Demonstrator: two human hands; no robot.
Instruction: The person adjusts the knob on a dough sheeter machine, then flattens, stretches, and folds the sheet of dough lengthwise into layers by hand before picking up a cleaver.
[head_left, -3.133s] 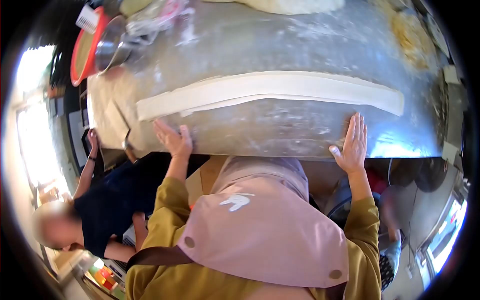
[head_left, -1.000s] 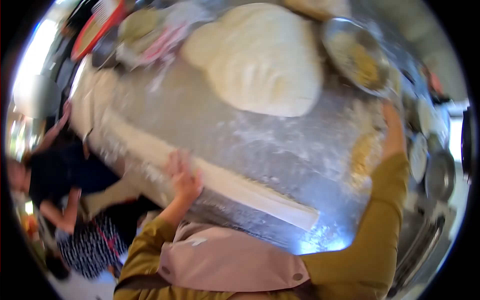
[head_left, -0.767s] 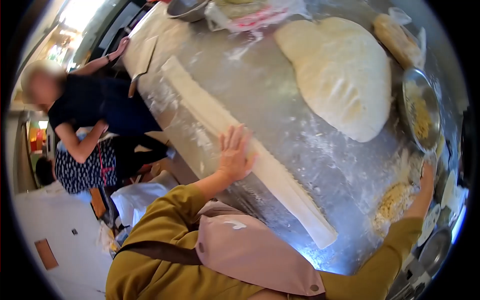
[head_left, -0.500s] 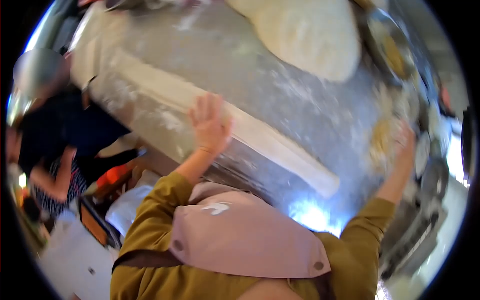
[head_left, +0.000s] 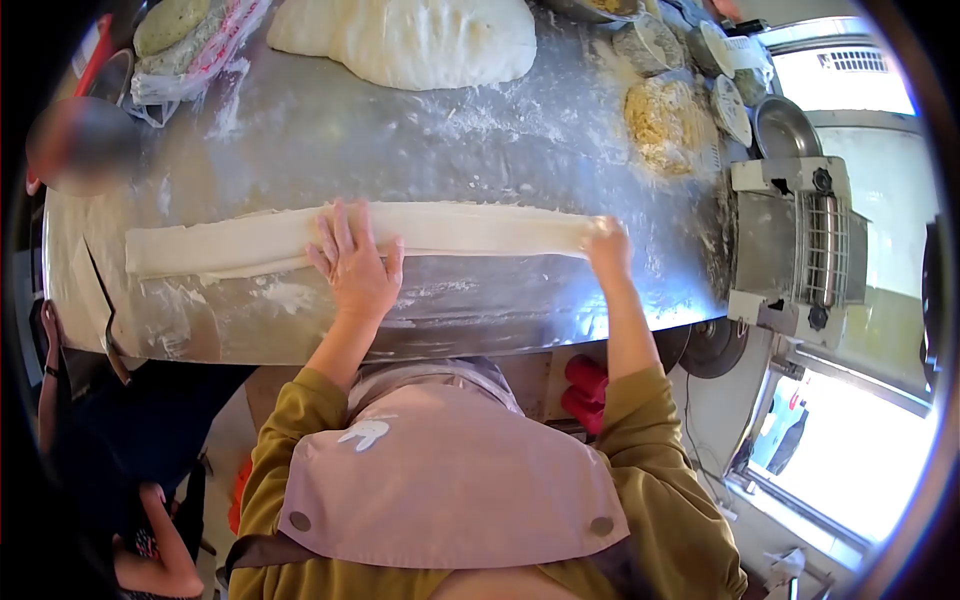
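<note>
A long, flat strip of white dough (head_left: pixel 470 228) lies across the metal table (head_left: pixel 400 140). My left hand (head_left: pixel 355 262) rests on the strip left of its middle, fingers spread. At the strip's right end my right hand (head_left: pixel 608 248) is closed, its fingers curled at the dough edge; whatever it may hold is hidden. Beyond the strip sits a large mound of dough (head_left: pixel 410 42). Loose flour is scattered on the metal around the strip.
Yellow crumbs (head_left: pixel 662 125) lie at the right beside several lidded containers and a metal bowl (head_left: pixel 785 128). A machine with a roller (head_left: pixel 822 250) stands past the table's right end. At left are a plastic bag (head_left: pixel 190 65), a knife (head_left: pixel 108 315) and another person's arm (head_left: pixel 160 555).
My right hand has moved from the crumbs to the strip's right end and closed. My left hand stays on the strip. The view has turned, so the strip now runs nearly level.
</note>
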